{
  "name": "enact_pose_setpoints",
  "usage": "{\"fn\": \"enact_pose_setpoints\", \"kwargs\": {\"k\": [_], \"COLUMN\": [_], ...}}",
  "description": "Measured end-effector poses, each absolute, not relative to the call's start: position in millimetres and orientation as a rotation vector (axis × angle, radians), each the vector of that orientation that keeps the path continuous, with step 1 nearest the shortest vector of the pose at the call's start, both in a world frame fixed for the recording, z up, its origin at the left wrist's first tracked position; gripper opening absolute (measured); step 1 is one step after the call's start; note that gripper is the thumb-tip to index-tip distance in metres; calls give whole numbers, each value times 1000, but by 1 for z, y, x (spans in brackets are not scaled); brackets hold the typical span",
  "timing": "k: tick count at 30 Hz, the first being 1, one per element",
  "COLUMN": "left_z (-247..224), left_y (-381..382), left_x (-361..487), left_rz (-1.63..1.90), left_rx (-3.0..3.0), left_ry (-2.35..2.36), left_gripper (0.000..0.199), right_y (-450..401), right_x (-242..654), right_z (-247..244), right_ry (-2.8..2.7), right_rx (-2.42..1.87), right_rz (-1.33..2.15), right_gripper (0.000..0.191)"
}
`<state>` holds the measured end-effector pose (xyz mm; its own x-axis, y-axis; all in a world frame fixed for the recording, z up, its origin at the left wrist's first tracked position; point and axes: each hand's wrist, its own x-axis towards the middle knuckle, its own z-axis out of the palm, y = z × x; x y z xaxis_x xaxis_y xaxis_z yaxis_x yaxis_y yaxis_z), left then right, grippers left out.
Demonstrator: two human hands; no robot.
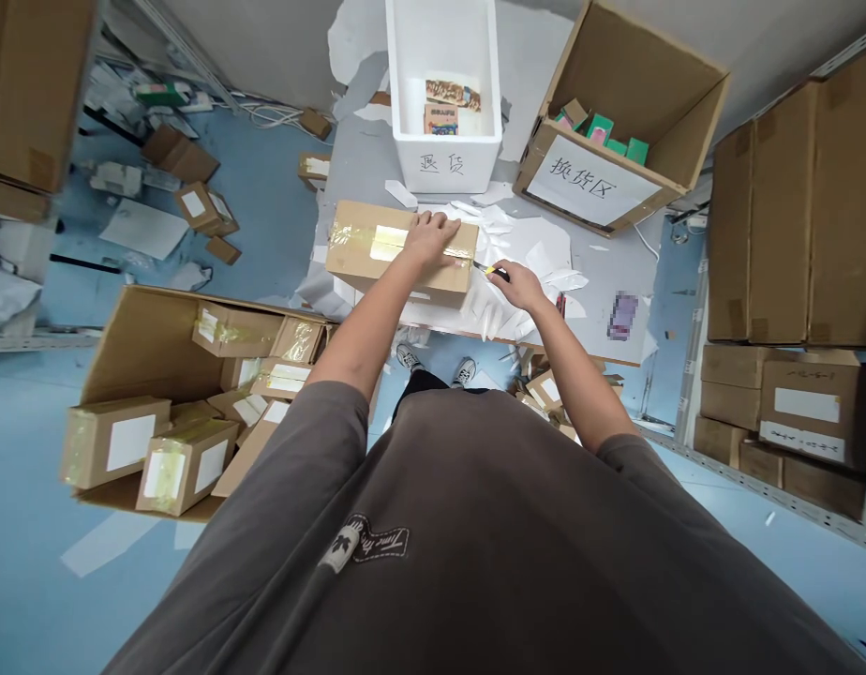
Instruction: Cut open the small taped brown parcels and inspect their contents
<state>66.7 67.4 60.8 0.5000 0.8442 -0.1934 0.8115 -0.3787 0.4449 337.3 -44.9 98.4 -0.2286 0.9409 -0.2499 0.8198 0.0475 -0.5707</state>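
A taped cardboard box (355,246) with a white label lies lengthwise on the table (594,281). My left hand (431,236) rests on its top near the right end, fingers laid over the upper edge, nothing held in them. In my right hand (518,283) is a yellow and black utility knife (496,273), gripped by the handle. The knife's blade points left and meets the box's right end, close to the taped seam. Whether it has cut into the tape is too small to tell. Crumpled white paper (500,314) lies beneath and beside the box.
Behind stands a white foam bin (445,169) with two small packs inside. Right of it, an open carton (594,187) holds several green boxes. A large carton (134,347) of parcels sits at lower left. Stacked boxes (777,216) fill the right-hand shelf. Parcels and scraps litter the floor.
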Motion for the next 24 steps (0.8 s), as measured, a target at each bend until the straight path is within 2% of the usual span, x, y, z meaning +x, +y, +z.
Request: {"fn": "enact_pose_setpoints", "kwargs": {"k": [4,10,17,24], "left_z": [65,49,41,47], "left_y": [55,28,21,17], "left_x": [59,60,63,64], "left_rz": [193,393,447,402], "left_rx": [2333,2349,2349,2317], "left_ry": [1304,1345,1358,1404], "left_gripper": [93,99,88,83], "right_y": [-34,-26,-25,-15], "right_x": [336,331,344,338], "right_z": [99,95,90,88], "right_ry": [-2276,-2460,-2582,-2595], "right_rx": [-1854,-1741,-1665,-1596], "right_rz": [870,694,573,625], "right_gripper": [39,43,47,45]}}
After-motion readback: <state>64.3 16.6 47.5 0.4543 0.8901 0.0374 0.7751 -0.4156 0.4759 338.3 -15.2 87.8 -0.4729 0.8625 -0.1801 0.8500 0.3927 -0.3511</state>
